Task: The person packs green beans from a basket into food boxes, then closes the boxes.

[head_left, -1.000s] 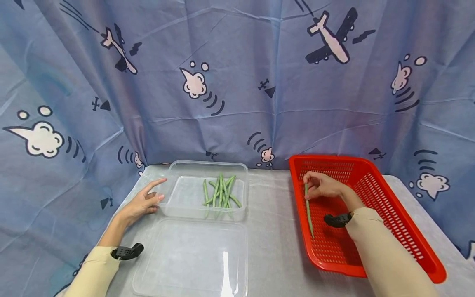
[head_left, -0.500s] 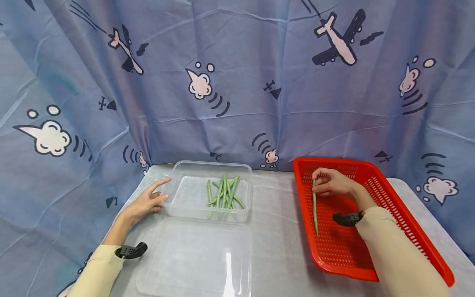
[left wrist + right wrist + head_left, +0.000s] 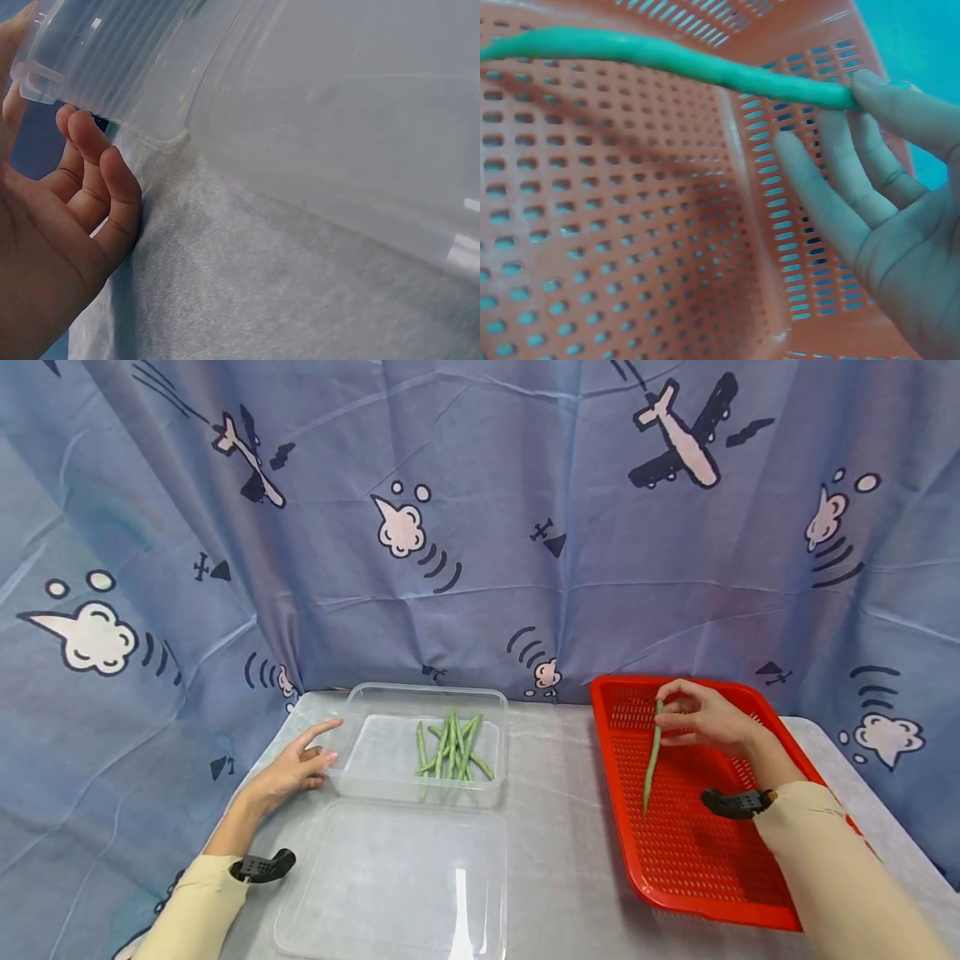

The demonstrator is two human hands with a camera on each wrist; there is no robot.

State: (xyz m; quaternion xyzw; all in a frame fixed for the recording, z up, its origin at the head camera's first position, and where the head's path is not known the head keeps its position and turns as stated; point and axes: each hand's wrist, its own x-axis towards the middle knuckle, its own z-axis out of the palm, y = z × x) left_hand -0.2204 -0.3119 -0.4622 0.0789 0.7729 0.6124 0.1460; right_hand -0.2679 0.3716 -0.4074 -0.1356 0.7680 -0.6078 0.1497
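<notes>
Green bean (image 3: 652,760), seen from the head, slants down from the right hand (image 3: 699,718), whose thumb and fingers pinch its upper end over the red basket (image 3: 690,860). Well to the left, a clear box (image 3: 378,747) holds a loose pile of beans (image 3: 453,747), with a clear lid (image 3: 390,877) on the table (image 3: 558,793) just in front. At the box's left end is the left hand (image 3: 288,772), forefinger and thumb apart.

From the left wrist, three of that hand's fingers (image 3: 120,180) bend loosely beside the box, with nothing in them; I cannot tell whether any finger touches it.

From the right wrist, the lower fingers spread away from the pinched bean, above the basket's holed floor.
</notes>
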